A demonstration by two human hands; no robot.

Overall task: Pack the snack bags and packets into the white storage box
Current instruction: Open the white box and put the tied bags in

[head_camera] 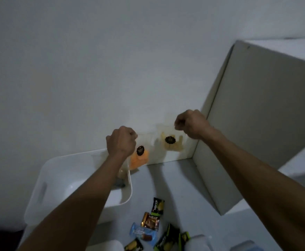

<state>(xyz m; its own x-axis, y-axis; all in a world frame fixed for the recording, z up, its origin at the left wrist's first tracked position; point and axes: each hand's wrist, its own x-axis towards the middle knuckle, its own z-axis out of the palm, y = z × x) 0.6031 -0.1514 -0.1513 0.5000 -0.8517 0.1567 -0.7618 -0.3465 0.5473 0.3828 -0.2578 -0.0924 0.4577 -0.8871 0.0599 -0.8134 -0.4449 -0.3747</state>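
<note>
Snack bags [171, 142] aloft — packets [150, 221] scattered below.

"Nextar" reads on the black-and-green packet [157, 206] and again on the brown packet [150, 221] just below it on the surface; the round black labels on both clear bags are too blurred to read

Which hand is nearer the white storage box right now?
Left. The left hand holds up an orange snack bag right over the white storage box's far right corner; the right hand holds a pale snack bag well off to its right.
</note>
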